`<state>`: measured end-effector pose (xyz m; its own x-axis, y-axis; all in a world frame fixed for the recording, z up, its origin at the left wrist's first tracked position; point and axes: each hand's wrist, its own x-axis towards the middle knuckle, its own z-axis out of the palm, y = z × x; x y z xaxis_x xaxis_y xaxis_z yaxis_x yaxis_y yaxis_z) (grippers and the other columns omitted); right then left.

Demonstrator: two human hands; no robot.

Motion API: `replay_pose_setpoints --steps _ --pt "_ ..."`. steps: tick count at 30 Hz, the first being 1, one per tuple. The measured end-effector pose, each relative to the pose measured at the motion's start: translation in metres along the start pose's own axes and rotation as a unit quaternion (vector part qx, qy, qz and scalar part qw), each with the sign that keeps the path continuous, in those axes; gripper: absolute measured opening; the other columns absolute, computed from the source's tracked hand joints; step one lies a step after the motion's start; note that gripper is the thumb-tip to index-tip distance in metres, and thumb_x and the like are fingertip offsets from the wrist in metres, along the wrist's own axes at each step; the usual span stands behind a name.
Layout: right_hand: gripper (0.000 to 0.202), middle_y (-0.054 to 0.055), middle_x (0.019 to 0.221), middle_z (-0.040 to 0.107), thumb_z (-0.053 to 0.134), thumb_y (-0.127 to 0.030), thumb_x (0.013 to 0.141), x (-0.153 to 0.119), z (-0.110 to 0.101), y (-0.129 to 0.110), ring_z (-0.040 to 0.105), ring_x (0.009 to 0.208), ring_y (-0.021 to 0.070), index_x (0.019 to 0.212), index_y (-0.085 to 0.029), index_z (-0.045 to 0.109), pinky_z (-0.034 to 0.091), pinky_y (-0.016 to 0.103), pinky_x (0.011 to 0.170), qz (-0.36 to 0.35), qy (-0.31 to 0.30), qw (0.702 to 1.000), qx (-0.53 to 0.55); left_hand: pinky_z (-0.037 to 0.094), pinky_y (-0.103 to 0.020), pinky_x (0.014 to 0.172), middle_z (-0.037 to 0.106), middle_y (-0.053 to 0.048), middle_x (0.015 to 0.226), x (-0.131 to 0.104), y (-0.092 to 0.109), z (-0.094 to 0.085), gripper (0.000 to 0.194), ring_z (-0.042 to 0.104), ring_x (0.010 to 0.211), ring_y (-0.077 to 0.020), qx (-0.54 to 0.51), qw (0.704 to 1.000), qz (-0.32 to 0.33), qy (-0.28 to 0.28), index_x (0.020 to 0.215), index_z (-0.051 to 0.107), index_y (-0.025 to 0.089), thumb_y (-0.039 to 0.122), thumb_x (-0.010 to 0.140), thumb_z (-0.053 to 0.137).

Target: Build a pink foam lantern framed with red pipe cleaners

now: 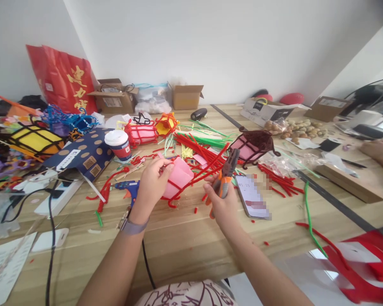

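My left hand (155, 182) pinches the upper left edge of a pink lantern piece (180, 175) with red pipe-cleaner strips along its lower edge. Long red strips stretch from it toward the upper right. My right hand (222, 203) is wrapped round the orange and grey handles of pliers (226, 175), whose dark jaws point up, just right of the pink piece. Behind the pliers stands a dark brown lantern (252, 146) with pink panels. A pile of red pipe cleaners (199, 146) lies beyond my hands. The blue glue gun (127, 187) is partly hidden by my left hand.
A phone (252, 197) lies right of my right hand. A lidded cup (118, 145), a patterned blue box (89, 153) and a white power strip (59, 197) are at left. Cardboard boxes (187, 97) line the wall. Another person's hand (381, 153) rests at far right.
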<state>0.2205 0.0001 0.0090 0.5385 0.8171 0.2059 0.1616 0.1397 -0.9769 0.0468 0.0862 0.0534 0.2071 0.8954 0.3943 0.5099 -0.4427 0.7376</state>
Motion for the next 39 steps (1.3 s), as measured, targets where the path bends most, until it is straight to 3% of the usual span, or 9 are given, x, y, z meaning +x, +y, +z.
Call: replay_pose_setpoints --steps 3,7,11,17,22,27,30,34,39 --pt "0.024 0.001 0.084 0.064 0.067 -0.04 0.078 0.005 0.01 -0.003 0.06 0.076 0.0179 0.089 -0.024 0.053 0.05 0.035 0.075 -0.014 0.015 1.0 0.023 0.048 -0.031 0.077 0.07 -0.005 0.09 -0.003 -0.004 0.001 0.02 0.062 0.084 -0.0194 -0.023 1.0 0.003 -0.015 0.087 0.067 0.018 0.03 0.088 0.052" --pt "0.028 -0.001 0.08 0.059 0.068 -0.041 0.076 0.006 0.016 -0.007 0.056 0.068 0.016 0.09 -0.024 0.051 0.049 0.031 0.066 -0.016 0.01 0.999 0.042 0.048 -0.031 0.077 0.07 -0.003 0.087 -0.007 -0.007 -0.003 0.019 0.063 0.082 -0.0187 -0.04 0.999 0.002 -0.032 0.086 0.066 0.019 0.03 0.088 0.052" --pt "0.028 -0.004 0.072 0.052 0.067 -0.044 0.077 0.007 0.02 -0.01 0.05 0.058 0.0144 0.086 -0.024 0.049 0.046 0.029 0.055 0.0 0.005 1.0 0.016 0.049 -0.032 0.08 0.072 -0.003 0.092 -0.01 -0.006 -0.006 0.018 0.064 0.085 -0.0192 -0.021 0.999 0.004 -0.024 0.088 0.067 0.019 0.03 0.088 0.053" --pt "0.026 -0.004 0.069 0.05 0.066 -0.042 0.077 0.01 0.027 -0.012 0.049 0.059 0.0149 0.079 -0.025 0.047 0.046 0.03 0.056 -0.011 0.006 1.0 -0.007 0.052 -0.031 0.078 0.072 -0.005 0.095 -0.013 -0.007 -0.008 0.017 0.065 0.084 -0.0186 -0.005 1.0 0.027 -0.012 0.1 0.068 0.019 0.022 0.087 0.057" --pt "0.028 -0.004 0.067 0.052 0.066 -0.043 0.076 0.009 0.031 -0.015 0.051 0.058 0.0155 0.078 -0.025 0.045 0.045 0.03 0.055 -0.008 -0.01 1.0 -0.004 0.051 -0.035 0.086 0.069 -0.007 0.099 -0.012 -0.005 -0.012 0.021 0.063 0.097 -0.0219 0.117 0.987 0.109 -0.008 0.102 0.071 0.02 0.019 0.092 0.052" --pt "0.028 -0.004 0.066 0.052 0.066 -0.043 0.077 0.009 0.035 -0.018 0.051 0.056 0.0153 0.078 -0.025 0.045 0.044 0.03 0.053 0.015 -0.005 1.0 0.007 0.052 -0.035 0.086 0.063 -0.012 0.117 -0.026 0.016 -0.007 0.024 0.063 0.103 -0.0234 0.248 0.956 0.141 0.065 0.112 0.066 0.019 0.017 0.093 0.05" --pt "0.028 -0.005 0.065 0.05 0.065 -0.043 0.078 0.01 0.037 -0.017 0.049 0.055 0.0138 0.077 -0.025 0.044 0.045 0.029 0.054 0.004 0.017 1.0 0.013 0.053 -0.029 0.07 0.062 -0.011 0.123 -0.041 0.028 0.003 0.022 0.066 0.096 -0.0214 0.289 0.946 0.147 0.001 0.113 0.062 0.021 0.025 0.095 0.05" --pt "0.028 -0.004 0.068 0.051 0.064 -0.042 0.08 0.005 0.039 -0.016 0.051 0.056 0.0142 0.078 -0.025 0.042 0.047 0.028 0.051 0.024 0.027 0.999 0.029 0.043 -0.028 0.048 0.066 -0.013 0.111 -0.05 0.039 0.015 0.023 0.067 0.072 -0.0205 0.367 0.927 0.057 -0.06 0.109 0.061 0.017 0.032 0.093 0.054" --pt "0.026 -0.004 0.067 0.05 0.063 -0.041 0.082 -0.005 0.039 -0.018 0.052 0.054 0.015 0.079 -0.026 0.042 0.048 0.03 0.05 0.034 0.022 0.998 0.039 0.048 -0.034 0.06 0.067 -0.012 0.093 -0.045 0.046 0.017 0.013 0.066 0.086 -0.0281 0.374 0.92 0.049 -0.103 0.096 0.064 0.015 0.022 0.092 0.054"
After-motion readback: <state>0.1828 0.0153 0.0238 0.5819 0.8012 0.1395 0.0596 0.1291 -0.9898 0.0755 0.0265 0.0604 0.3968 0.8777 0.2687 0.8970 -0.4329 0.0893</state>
